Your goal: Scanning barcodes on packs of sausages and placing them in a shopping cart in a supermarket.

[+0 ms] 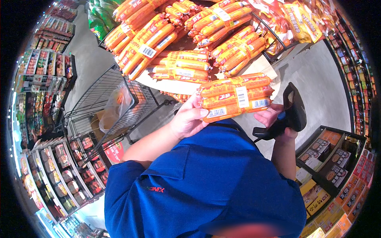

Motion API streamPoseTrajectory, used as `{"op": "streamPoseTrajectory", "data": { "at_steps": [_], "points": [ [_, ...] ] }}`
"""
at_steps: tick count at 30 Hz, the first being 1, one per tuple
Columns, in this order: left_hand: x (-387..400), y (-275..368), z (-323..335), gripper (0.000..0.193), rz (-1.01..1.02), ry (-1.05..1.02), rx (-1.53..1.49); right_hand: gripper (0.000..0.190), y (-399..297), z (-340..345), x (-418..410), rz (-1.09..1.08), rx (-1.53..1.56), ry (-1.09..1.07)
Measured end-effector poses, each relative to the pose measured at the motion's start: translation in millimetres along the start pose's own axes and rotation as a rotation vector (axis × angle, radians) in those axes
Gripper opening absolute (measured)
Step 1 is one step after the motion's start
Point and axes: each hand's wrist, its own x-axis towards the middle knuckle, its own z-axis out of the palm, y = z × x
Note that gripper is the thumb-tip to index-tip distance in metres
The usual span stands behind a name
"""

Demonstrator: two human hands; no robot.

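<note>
My left hand (190, 117) grips one end of a banded pack of sausages (226, 101) in orange-yellow film, its thumb on top. A white barcode label on the pack's band faces up, and more barcodes are printed on the casings. To the right, my right hand (269, 116) is wrapped around a black handheld scanner (294, 110) with a blue trigger; the device hides part of the hand. Just beyond the held pack, more banded sausage packs (180, 67) lie heaped on a pale round-edged display table (166, 86).
A black wire shopping cart (98, 98) holding a clear plastic bag (114, 110) and a cardboard box (96, 125) stands at the left. Bagged snacks (300, 22) fill a rack at the far right. Boxed goods (324, 157) sit low at the right, and stocked shelves (59, 175) line the left.
</note>
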Motion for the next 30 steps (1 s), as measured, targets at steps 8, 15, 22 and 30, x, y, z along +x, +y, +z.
{"op": "streamPoseTrajectory", "data": {
  "at_steps": [8,15,22,30],
  "points": [
    [0,1,-1,0.065,-0.008,-0.061,0.004,0.078,5,-9,-7,0.041,-0.011,0.094],
    [-7,7,-3,0.060,0.056,0.026,0.113,0.083,3,6,6,0.092,-0.045,0.110],
    [-22,32,9,0.056,0.200,0.057,0.181,0.093,3,8,25,0.063,-0.068,-0.107],
    [-26,54,5,0.066,0.296,0.146,0.175,0.088,8,24,67,0.055,-0.101,-0.207]
  ]
}}
